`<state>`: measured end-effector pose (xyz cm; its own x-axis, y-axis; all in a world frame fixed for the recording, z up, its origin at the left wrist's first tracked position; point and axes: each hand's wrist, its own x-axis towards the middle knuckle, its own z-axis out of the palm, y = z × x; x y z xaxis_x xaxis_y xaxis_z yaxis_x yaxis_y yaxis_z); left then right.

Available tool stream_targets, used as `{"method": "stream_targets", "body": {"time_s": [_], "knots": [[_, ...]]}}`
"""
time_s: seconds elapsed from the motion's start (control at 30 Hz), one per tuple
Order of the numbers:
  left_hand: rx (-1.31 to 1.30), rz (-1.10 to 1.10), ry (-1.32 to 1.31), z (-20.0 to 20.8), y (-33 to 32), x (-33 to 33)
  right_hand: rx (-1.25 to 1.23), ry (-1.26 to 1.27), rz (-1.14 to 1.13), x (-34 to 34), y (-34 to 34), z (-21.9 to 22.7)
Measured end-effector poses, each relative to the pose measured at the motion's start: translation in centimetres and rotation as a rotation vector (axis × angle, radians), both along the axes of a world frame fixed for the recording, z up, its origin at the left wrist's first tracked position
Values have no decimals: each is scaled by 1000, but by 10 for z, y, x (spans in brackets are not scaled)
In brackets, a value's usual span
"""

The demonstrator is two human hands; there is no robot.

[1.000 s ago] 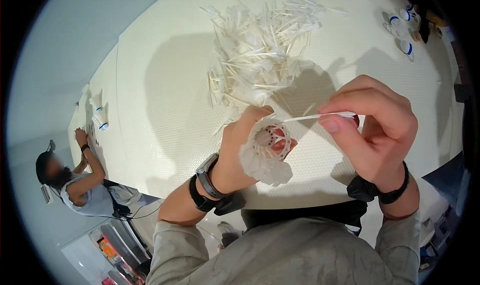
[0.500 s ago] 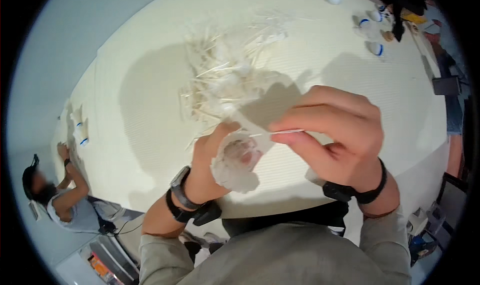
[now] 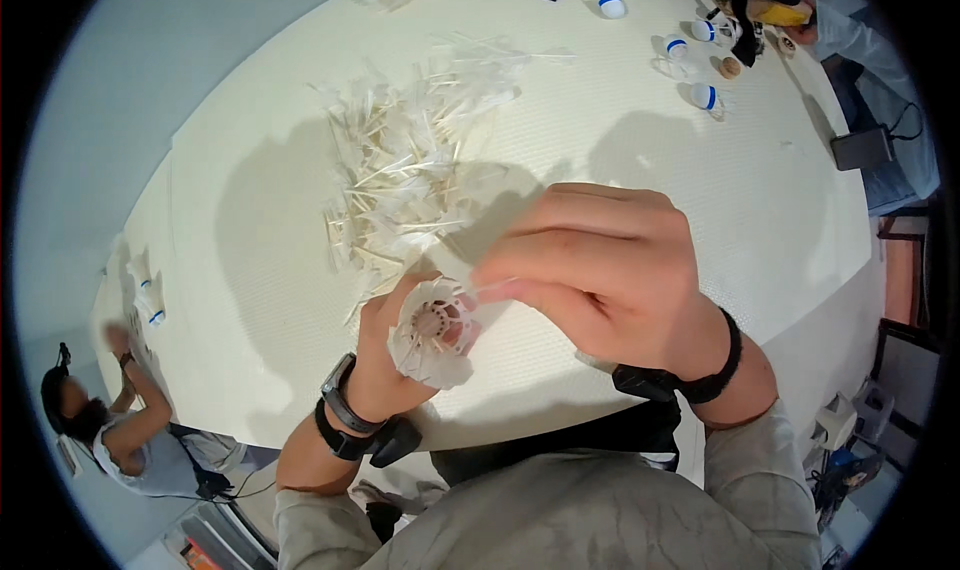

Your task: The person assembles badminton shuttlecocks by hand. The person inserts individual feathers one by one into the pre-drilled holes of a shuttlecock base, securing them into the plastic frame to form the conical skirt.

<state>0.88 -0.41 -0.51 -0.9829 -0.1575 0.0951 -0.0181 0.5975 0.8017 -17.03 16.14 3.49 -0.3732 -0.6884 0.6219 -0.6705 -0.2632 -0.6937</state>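
My left hand (image 3: 382, 345) is closed around a white feather shuttlecock (image 3: 430, 322), its open skirt facing up. Inside the skirt, a ring of quills surrounds the round base, and there is a gap between feathers on the right side. My right hand (image 3: 615, 265) pinches a thin white feather (image 3: 510, 281) between thumb and forefinger, right at the shuttlecock's rim. Part of that feather is covered by the fingers. Beyond my hands lies a loose heap of white feathers (image 3: 400, 175), with quills pointing many ways.
Several white shuttlecocks with blue bands (image 3: 706, 97) lie at the far right beside a round cork piece (image 3: 730, 68). A black box (image 3: 862, 151) stands at the right table edge. One person (image 3: 140, 420) works at the left, another (image 3: 865, 45) at the far right.
My right hand has brought the feather left, up to the shuttlecock's rim. The shuttlecock has turned so its inside shows more squarely. The whole view has shifted a little.
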Motion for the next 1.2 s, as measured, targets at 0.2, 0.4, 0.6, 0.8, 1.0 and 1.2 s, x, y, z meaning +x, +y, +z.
{"method": "stream_targets", "body": {"time_s": [0.2, 0.4, 0.6, 0.8, 1.0, 1.2], "knots": [[3, -23, 10, -3, -2, -1, 20, -6, 50, -2, -1, 1], [152, 6, 42, 0, 3, 0, 66, -16, 102, -5, 0, 4], [124, -39, 36, 1, -1, -1, 89, -33, 146, -7, 1, 5], [-2, -94, 69, 1, -3, 0, 124, -27, 105, -6, 2, 5], [63, -67, 86, -3, -1, 0, 127, -65, 104, -1, -1, 1], [22, -109, 120, -8, -4, 2, 159, 56, 104, -6, 2, 3]]}}
